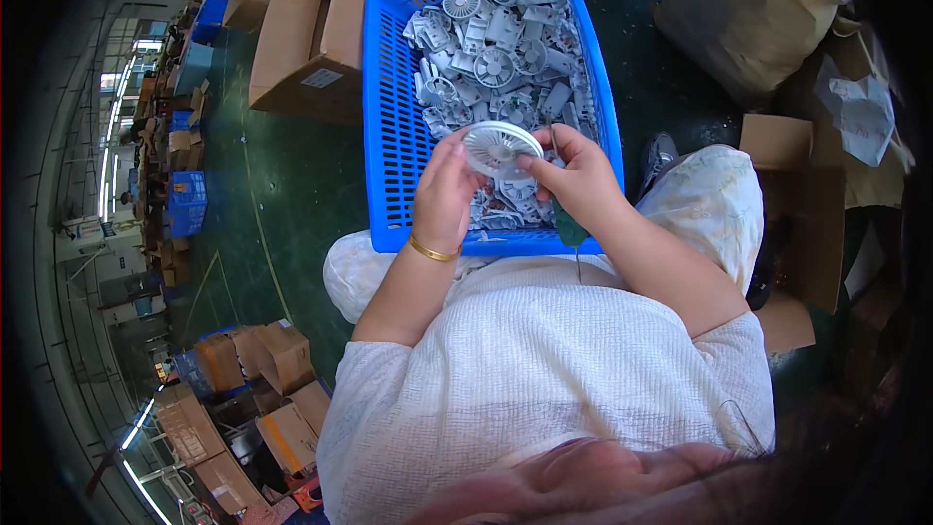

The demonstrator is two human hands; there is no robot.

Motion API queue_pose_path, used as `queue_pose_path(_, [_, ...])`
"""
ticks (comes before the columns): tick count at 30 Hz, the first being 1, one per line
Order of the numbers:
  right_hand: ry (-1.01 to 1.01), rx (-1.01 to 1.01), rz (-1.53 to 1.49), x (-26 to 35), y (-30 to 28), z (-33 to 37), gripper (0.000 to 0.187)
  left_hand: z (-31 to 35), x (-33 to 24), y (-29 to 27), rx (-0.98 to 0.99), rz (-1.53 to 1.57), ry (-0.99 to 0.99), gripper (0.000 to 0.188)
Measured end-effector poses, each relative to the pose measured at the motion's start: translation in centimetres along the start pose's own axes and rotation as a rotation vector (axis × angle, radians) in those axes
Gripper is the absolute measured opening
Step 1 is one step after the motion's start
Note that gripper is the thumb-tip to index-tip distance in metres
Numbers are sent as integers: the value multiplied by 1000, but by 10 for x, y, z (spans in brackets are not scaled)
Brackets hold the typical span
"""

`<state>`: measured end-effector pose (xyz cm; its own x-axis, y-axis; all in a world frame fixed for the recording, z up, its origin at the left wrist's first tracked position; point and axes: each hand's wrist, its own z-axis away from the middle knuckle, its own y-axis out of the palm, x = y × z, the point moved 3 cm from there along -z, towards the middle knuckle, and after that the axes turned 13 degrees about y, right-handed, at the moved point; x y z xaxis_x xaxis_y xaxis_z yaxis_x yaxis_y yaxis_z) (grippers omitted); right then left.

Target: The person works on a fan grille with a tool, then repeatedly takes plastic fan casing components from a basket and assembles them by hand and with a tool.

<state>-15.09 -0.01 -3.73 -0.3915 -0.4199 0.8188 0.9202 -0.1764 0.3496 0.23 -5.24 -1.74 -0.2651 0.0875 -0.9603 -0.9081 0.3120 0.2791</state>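
A white round fan part point(501, 148) with radial ribs is held up over the blue basket, between both of my hands. My left hand point(445, 185) grips its left edge, and a gold bracelet circles that wrist. At the right edge my right hand point(575, 173) pinches it, thumb on the ribbed face. Below the right palm hangs a tool with a green handle point(570, 227) and a thin shaft pointing toward me; how it is held is hidden. The blue basket point(381, 160) beneath holds many pale plastic fan parts point(494, 68), some of them round ribbed grilles.
An open cardboard box point(309, 78) stands against the basket's left side. To the right are a large tan sack point(743, 24) and another open carton point(814, 224). More cartons point(282, 355) are stacked at the lower left. The floor point(243, 204) is green with pale lines.
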Motion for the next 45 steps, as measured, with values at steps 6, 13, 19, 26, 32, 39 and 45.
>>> queue_pose_path(6, [-247,-91,193,2,-1,-1,13,11,0,7,218,141,-198,52])
queue_pose_path(13, [-411,-30,130,9,0,6,34,13,-17,9,404,-547,572,66])
queue_pose_path(19, [27,258,-254,7,0,8,34,18,-27,16,414,-884,859,67])
queue_pose_path(26, [-76,83,6,9,1,12,35,16,-34,24,465,-1054,881,46])
queue_pose_path(32, [-166,15,119,12,2,18,34,14,-33,24,428,-1246,911,33])
queue_pose_path(39, [-174,-40,173,9,1,16,32,11,-25,22,408,-1108,849,31])
queue_pose_path(45, [-177,-96,205,7,2,16,32,7,-18,19,384,-1015,793,34])
